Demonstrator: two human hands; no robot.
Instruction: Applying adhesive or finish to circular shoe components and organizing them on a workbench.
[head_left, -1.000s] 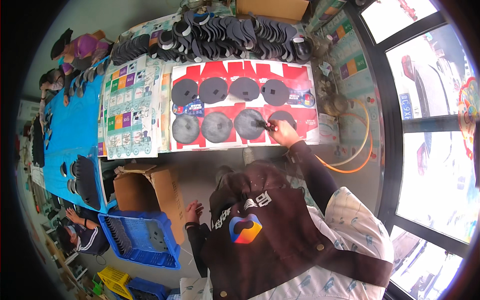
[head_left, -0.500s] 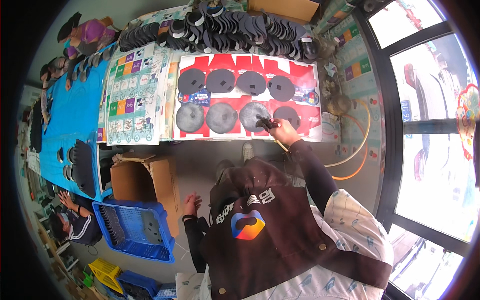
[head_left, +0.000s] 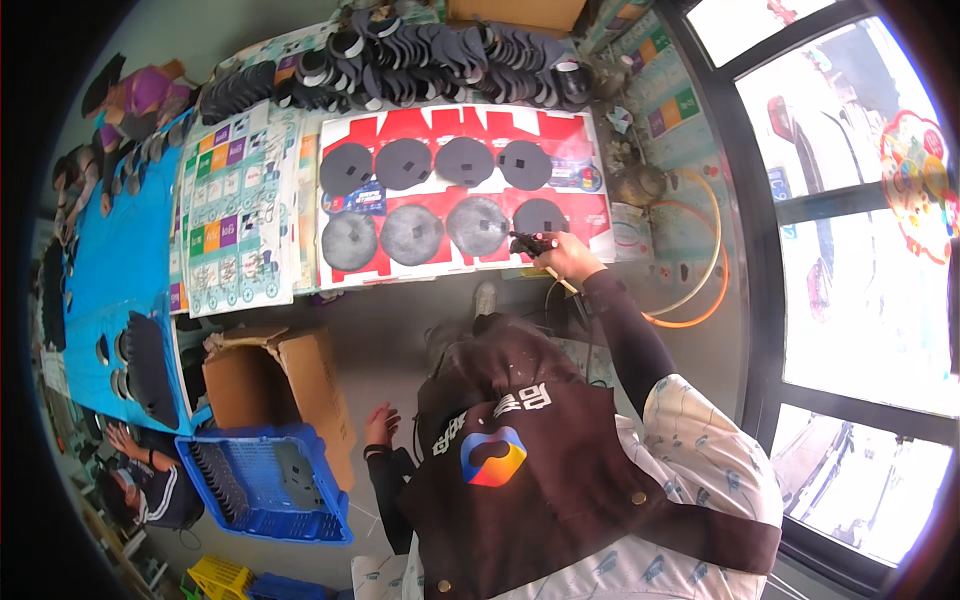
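Observation:
My right hand [head_left: 572,258] grips a black spray gun [head_left: 532,244] with a pale hose running from it, over the near edge of a red and white board [head_left: 460,262]. Two rows of round dark grey pads [head_left: 404,164] lie on that board, each with a small dark square. Three front-row pads look whitish on top, among them a whitened pad [head_left: 478,227] just left of the nozzle. Right beside the gun is a plain dark pad [head_left: 541,216], partly hidden by it. Low at my side, my left hand [head_left: 382,424] holds nothing, its fingers loosely apart.
Stacked dark curved pieces [head_left: 420,60] line the table's back. Left are printed sheets [head_left: 238,215] and a blue table [head_left: 118,255] with other people beside it. A cardboard box [head_left: 262,385] and blue crate [head_left: 262,490] stand below. Coiled hoses [head_left: 722,270] hang near the window.
The view has shifted, so the table sits further left. My right hand and spray gun have drawn slightly right, off the whitened pad toward the plain one. My left hand still hangs low.

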